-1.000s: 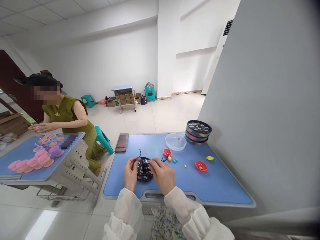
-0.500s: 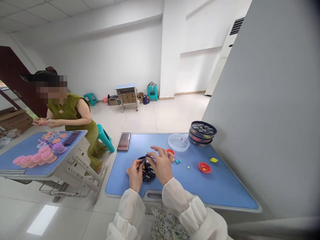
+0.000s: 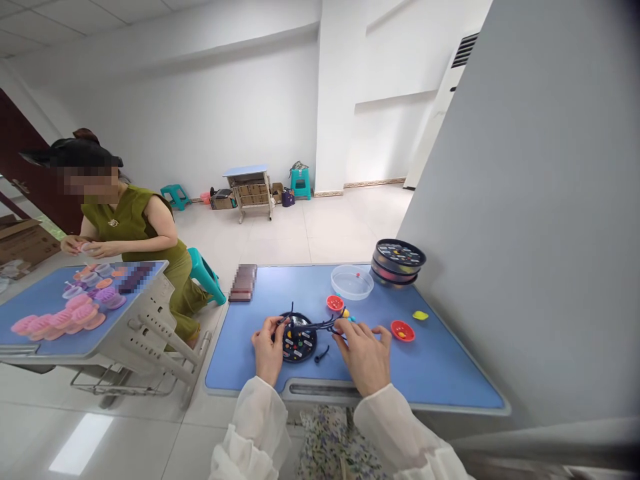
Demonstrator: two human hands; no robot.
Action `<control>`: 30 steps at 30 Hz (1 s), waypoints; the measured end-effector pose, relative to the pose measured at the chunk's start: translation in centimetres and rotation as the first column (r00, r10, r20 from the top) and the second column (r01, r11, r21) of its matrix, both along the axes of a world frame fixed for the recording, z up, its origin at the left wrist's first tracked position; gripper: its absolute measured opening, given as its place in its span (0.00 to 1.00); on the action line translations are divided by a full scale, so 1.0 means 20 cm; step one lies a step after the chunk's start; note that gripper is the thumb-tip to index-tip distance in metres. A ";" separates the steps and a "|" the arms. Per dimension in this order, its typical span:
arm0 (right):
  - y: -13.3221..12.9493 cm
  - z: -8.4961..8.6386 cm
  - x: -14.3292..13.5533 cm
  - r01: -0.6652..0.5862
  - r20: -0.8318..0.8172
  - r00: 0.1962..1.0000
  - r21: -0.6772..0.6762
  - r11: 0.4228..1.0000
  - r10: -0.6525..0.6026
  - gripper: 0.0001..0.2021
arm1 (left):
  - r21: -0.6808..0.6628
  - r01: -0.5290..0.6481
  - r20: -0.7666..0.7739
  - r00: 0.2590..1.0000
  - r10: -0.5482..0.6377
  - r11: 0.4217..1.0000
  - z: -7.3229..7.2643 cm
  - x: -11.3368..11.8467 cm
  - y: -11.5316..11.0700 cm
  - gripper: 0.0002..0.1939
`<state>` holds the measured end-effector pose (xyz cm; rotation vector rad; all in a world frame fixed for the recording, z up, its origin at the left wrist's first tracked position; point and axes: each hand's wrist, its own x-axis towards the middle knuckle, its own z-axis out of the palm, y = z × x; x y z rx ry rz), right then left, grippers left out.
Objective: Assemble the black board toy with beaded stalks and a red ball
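Observation:
A dark, thin, branching piece (image 3: pixel 316 326) stretches between my hands, just above a round black disc (image 3: pixel 300 347) with small coloured spots and white labels. My left hand (image 3: pixel 269 351) is closed at the disc's left edge, fingertips pinching a dark thin part near the piece's left end. Further right, my right hand (image 3: pixel 367 353) pinches the other end of the branching piece between thumb and fingers. On the table between the disc and my right hand lies a small dark curved part (image 3: pixel 321 355).
Beyond my hands are a red bowl (image 3: pixel 335 303), a clear round tray (image 3: pixel 353 293), and stacked black round containers (image 3: pixel 399 263). To the right lie another red bowl (image 3: pixel 403 338) and a yellow lemon-shaped piece (image 3: pixel 421 315). A person (image 3: pixel 135 227) sits at the left table.
My right hand has moved right and down, away from the disc, drawing out the dark branching piece. A small dark part now shows on the table. The left hand stays by the disc.

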<state>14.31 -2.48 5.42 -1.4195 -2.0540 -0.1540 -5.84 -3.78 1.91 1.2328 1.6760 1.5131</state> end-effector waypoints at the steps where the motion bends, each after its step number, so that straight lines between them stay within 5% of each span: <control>1: 0.01 -0.01 0.01 0.012 0.022 1.000 -0.010 1.000 -0.012 0.09 | -0.014 0.000 -0.024 1.000 -0.001 1.000 0.00 0.00 0.00 0.08; 9: 0.01 -0.11 0.07 0.007 0.045 0.999 -0.039 0.999 -0.006 0.10 | 0.050 0.009 0.030 0.999 -0.011 0.999 0.00 0.00 -0.01 0.12; 18: 0.01 -0.05 0.00 -0.024 -0.231 0.972 0.039 0.999 0.032 0.12 | 0.039 0.157 -0.003 0.988 -0.157 0.987 0.12 0.01 0.02 0.10; 30: 0.02 -0.09 0.06 0.088 -0.220 0.972 0.030 0.996 -0.080 0.09 | -0.017 0.303 -0.197 0.933 -0.300 0.953 0.19 -0.04 0.06 0.10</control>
